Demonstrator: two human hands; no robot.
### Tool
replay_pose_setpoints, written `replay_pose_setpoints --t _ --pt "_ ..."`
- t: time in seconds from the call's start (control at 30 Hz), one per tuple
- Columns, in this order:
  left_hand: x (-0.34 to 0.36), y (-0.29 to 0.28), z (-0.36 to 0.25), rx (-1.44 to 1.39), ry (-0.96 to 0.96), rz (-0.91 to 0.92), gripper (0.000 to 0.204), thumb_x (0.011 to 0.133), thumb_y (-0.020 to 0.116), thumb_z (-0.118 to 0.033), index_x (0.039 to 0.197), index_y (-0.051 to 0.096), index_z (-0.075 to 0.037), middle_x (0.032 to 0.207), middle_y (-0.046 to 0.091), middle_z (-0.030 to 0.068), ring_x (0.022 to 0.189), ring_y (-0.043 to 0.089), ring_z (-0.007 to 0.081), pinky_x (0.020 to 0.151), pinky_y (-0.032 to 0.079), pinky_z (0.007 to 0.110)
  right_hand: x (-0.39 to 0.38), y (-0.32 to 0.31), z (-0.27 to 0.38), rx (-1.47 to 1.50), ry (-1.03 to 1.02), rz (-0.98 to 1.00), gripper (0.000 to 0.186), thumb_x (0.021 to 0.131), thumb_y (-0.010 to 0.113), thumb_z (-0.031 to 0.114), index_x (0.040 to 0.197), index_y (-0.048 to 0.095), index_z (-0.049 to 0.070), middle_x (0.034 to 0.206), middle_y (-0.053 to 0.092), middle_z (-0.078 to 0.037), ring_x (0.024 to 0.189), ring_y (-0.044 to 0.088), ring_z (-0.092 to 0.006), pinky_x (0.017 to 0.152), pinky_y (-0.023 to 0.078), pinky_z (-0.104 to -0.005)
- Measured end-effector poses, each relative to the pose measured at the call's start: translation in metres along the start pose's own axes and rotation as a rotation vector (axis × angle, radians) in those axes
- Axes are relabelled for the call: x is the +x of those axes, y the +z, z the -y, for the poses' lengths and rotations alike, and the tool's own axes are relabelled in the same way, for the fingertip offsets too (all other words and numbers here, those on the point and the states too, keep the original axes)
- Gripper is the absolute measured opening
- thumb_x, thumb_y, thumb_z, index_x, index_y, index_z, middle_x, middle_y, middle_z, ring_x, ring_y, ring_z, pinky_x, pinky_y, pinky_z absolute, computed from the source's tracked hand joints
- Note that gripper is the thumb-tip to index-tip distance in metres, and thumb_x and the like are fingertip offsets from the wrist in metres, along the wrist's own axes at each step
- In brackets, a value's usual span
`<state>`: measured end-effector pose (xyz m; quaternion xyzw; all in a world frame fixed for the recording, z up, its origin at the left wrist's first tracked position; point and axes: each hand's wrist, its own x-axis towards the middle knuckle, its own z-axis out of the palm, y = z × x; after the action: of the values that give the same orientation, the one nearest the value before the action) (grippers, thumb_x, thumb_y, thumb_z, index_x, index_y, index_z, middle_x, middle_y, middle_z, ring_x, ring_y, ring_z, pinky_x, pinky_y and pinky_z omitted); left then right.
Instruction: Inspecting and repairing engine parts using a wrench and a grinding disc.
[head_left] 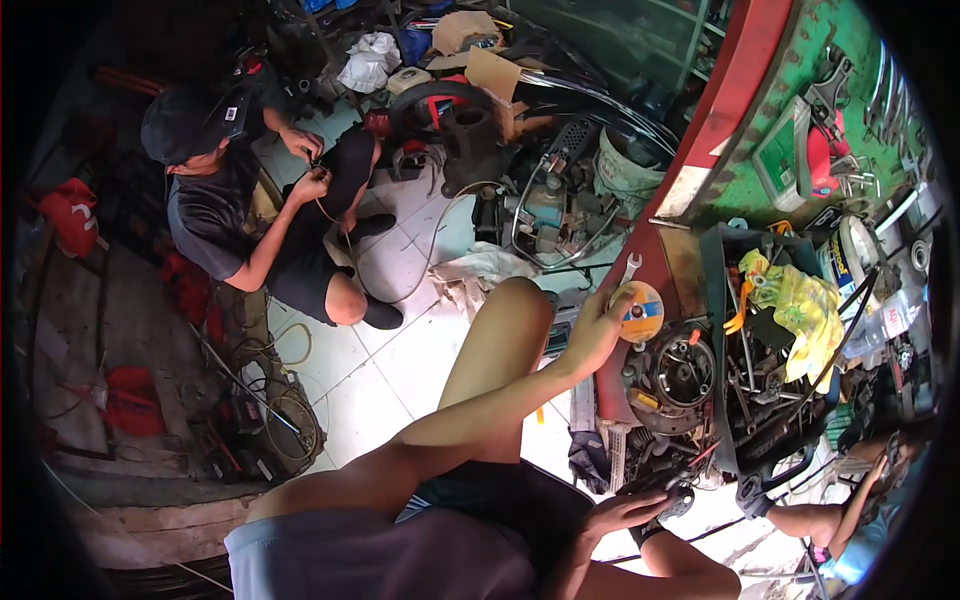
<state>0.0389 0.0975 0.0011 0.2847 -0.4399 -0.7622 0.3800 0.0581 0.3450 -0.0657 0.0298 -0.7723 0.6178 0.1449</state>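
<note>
My left hand (598, 328) reaches far forward across my raised knee, its fingers closed at the left edge of a round disc with an orange and yellow label (641, 312). The open jaw of a wrench (632, 266) sticks up just beyond that disc, its lower part hidden. Lower down, near my other leg, my right hand (628, 511) is closed around a dark part with a rounded metal end (679, 502); its kind is unclear. Between the hands lies a greasy, round, hollow metal housing (684, 368) with an orange-red piece on its rim.
A long dark tray (728, 420) of tools and a yellow plastic bag (797, 310) stand at right. Another person (235, 190) sits at left, handling a small dark part. A metal-framed machine (548, 205) and a white bucket (627, 163) stand ahead. Another person's arm (858, 505) shows far right.
</note>
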Motion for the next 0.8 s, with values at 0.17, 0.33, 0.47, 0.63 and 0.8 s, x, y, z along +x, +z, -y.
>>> replay_pose_setpoints --t 0.17,0.33,0.47,0.63,0.8 --pt "0.004 0.007 -0.005 0.019 -0.008 0.027 0.029 0.094 0.053 -0.029 0.095 0.060 -0.001 0.070 0.056 -0.0017 0.048 0.043 0.0028 0.039 0.028 0.020 0.018 0.012 -0.021 -0.136 0.011 0.176 0.042 0.101 0.039 0.021 0.123 0.044 -0.015 0.118 0.055 -0.029 0.101 0.058 -0.0280 0.087 0.046 -0.0353" --pt "0.005 0.008 0.005 -0.038 -0.040 -0.009 0.027 0.094 0.054 -0.031 0.094 0.058 -0.004 0.067 0.052 -0.0036 0.046 0.038 0.0016 0.040 0.025 0.019 0.041 -0.006 -0.027 -0.042 -0.049 -0.110 0.043 0.102 0.037 0.023 0.129 0.042 -0.010 0.126 0.049 -0.027 0.110 0.054 -0.0285 0.096 0.043 -0.0350" --pt "-0.001 -0.004 -0.010 0.077 -0.042 0.005 0.034 0.095 0.051 -0.027 0.099 0.059 0.006 0.083 0.062 0.0066 0.076 0.055 0.0107 0.070 0.045 0.027 0.056 0.002 -0.006 -0.175 0.084 0.014 0.044 0.101 0.039 0.023 0.129 0.042 -0.010 0.129 0.047 -0.024 0.113 0.052 -0.0298 0.098 0.042 -0.0364" --pt "-0.002 0.005 -0.007 0.013 -0.047 0.027 0.033 0.095 0.051 -0.026 0.100 0.060 0.005 0.088 0.061 0.0053 0.080 0.055 0.0106 0.073 0.045 0.027 -0.011 -0.020 -0.036 -0.005 0.314 0.156 0.045 0.100 0.041 0.020 0.133 0.037 -0.010 0.127 0.049 -0.025 0.111 0.054 -0.0282 0.097 0.044 -0.0341" --pt "0.003 -0.003 0.006 -0.048 -0.029 0.024 0.033 0.095 0.052 -0.027 0.097 0.060 0.004 0.082 0.060 0.0038 0.076 0.053 0.0098 0.069 0.043 0.027 0.019 -0.014 -0.023 -0.231 0.041 0.025 0.048 0.101 0.040 0.025 0.130 0.037 -0.013 0.126 0.048 -0.025 0.109 0.053 -0.0281 0.097 0.042 -0.0347"
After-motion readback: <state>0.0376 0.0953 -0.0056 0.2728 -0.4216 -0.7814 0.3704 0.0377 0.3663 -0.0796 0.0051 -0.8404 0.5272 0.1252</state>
